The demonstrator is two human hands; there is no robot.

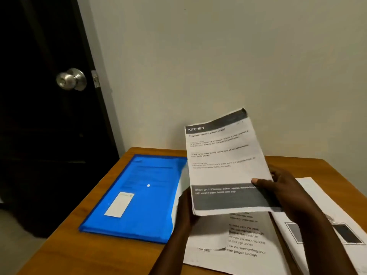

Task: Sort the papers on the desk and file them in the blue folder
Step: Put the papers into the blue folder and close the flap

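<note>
**Sorting under way.** Both hands hold a KITCHEN sheet (224, 165) raised above the table (99, 255). The right hand (286, 187) pinches its right edge, thumb on the printed face. The left hand (185, 207) grips the lower left corner, fingers hidden behind. The blue folder (139, 195) lies flat at left, and print showing through its cover suggests something is already filed. A text page (248, 241) and a boxed page (335, 211) lie on the table unfiled.

A: Blue folder (139, 195) there, glossy translucent plastic, catching the light.
B: And the raised sheet (224, 165) is plain matt paper, slightly creased.
A: Desk (89, 255) is smooth varnished wood, soft sheen.
B: Door knob (71, 79), brushed metal, dull shine.
</note>
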